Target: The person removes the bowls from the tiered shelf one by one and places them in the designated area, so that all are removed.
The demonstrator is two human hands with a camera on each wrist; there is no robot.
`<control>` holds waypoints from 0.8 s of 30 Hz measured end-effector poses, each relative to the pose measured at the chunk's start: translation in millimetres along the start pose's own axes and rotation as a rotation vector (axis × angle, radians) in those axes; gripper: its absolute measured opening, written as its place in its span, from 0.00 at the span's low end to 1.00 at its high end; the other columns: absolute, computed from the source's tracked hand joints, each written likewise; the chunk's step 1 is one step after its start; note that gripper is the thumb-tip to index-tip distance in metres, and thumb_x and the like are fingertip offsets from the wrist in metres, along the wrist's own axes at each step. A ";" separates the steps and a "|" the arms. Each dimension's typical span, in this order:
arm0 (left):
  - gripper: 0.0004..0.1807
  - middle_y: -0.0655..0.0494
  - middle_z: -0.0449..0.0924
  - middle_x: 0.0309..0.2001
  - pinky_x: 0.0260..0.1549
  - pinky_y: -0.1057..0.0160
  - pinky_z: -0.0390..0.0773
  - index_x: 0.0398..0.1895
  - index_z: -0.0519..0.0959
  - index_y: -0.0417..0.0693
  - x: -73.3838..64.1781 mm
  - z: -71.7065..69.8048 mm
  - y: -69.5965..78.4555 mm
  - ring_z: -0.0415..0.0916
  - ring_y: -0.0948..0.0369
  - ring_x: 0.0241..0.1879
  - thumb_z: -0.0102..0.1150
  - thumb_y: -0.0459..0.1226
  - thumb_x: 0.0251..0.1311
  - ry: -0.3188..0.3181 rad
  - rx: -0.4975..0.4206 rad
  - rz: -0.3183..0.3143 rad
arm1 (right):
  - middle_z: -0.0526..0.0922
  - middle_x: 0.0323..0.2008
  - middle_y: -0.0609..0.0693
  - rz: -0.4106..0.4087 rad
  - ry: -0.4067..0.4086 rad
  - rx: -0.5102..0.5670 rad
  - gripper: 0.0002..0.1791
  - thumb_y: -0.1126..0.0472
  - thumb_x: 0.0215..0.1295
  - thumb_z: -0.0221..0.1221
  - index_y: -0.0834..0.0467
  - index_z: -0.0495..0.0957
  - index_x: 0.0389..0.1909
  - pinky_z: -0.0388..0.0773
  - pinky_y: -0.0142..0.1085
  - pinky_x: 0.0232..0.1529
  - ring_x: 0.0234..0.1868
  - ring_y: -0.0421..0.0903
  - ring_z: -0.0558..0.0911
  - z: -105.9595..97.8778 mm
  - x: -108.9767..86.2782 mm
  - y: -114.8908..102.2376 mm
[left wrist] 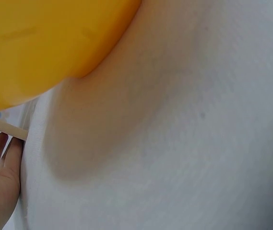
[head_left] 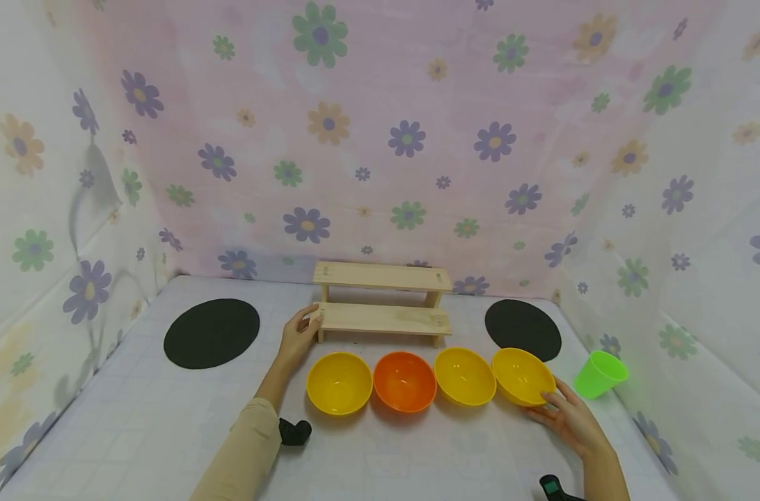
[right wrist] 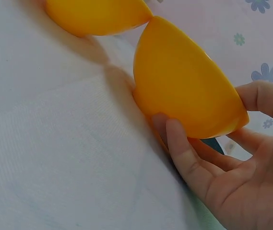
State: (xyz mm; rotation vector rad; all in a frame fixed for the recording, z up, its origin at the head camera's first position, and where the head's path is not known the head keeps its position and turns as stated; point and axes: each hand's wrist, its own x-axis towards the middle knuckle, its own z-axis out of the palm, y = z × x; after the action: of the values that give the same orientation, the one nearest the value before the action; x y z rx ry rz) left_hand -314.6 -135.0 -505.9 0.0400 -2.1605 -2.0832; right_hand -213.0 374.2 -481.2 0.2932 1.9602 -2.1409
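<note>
Four bowls form a row across the table: a yellow bowl (head_left: pixel 339 384), an orange bowl (head_left: pixel 405 382), another yellow bowl (head_left: pixel 465 376) and the rightmost yellow bowl (head_left: pixel 523 377). My right hand (head_left: pixel 574 421) holds that rightmost bowl, thumb at its rim and fingers under its side. In the right wrist view the held bowl (right wrist: pixel 184 81) tilts relative to its neighbour (right wrist: pixel 95 17), their rims meeting. Behind the row is a two-tier wooden stand (head_left: pixel 383 319). My left hand (head_left: pixel 298 337) grips the left end of its lower step.
Black round mats lie at the left (head_left: pixel 212 334) and right (head_left: pixel 523 328) of the table. A green cup (head_left: pixel 599 374) leans at the right edge. Flowered cloth walls (head_left: pixel 380 139) enclose the back and sides.
</note>
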 end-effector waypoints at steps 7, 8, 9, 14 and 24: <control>0.24 0.38 0.67 0.62 0.46 0.65 0.76 0.64 0.69 0.42 0.2 1.2 1.2 0.71 0.48 0.55 0.54 0.38 0.65 -0.001 -0.005 -0.005 | 0.39 0.71 0.62 0.039 -0.005 -0.033 0.39 0.63 0.72 0.44 0.57 0.29 0.73 0.75 0.45 0.52 0.44 0.46 0.80 0.1 -0.7 0.2; 0.24 0.38 0.67 0.62 0.46 0.65 0.76 0.64 0.69 0.42 0.1 1.1 1.6 0.71 0.48 0.55 0.55 0.38 0.65 -0.002 -0.006 -0.004 | 0.40 0.70 0.63 0.040 -0.004 -0.047 0.39 0.62 0.72 0.44 0.57 0.29 0.73 0.76 0.45 0.52 0.44 0.46 0.80 0.4 -1.0 -0.1; 0.24 0.38 0.67 0.62 0.47 0.64 0.76 0.63 0.69 0.42 0.0 1.0 2.1 0.71 0.48 0.55 0.55 0.38 0.65 -0.003 -0.007 -0.006 | 0.40 0.70 0.64 0.038 -0.003 -0.058 0.39 0.62 0.72 0.44 0.57 0.29 0.73 0.76 0.45 0.51 0.44 0.46 0.81 0.5 -1.2 -0.1; 0.24 0.36 0.68 0.60 0.49 0.60 0.76 0.64 0.68 0.42 -1.3 0.3 5.0 0.72 0.48 0.54 0.54 0.38 0.65 -0.008 0.003 -0.012 | 0.49 0.67 0.67 0.032 0.008 -0.147 0.40 0.60 0.73 0.45 0.59 0.29 0.73 0.78 0.43 0.48 0.42 0.48 0.82 0.9 -1.8 -2.1; 0.24 0.30 0.67 0.60 0.46 0.60 0.77 0.67 0.63 0.42 -4.7 -11.7 0.1 0.71 0.46 0.56 0.48 0.36 0.69 -0.086 -0.066 -0.071 | 0.56 0.62 0.78 -0.083 0.167 -0.618 0.40 0.54 0.71 0.48 0.67 0.39 0.72 0.81 0.36 0.40 0.41 0.55 0.83 9.2 -10.3 -13.9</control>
State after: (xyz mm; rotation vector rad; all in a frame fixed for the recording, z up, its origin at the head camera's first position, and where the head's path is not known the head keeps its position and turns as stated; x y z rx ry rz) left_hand -308.6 -146.1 -505.8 0.0207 -2.1670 -2.2326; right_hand -207.2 366.5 -464.1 0.2835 2.6397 -1.4767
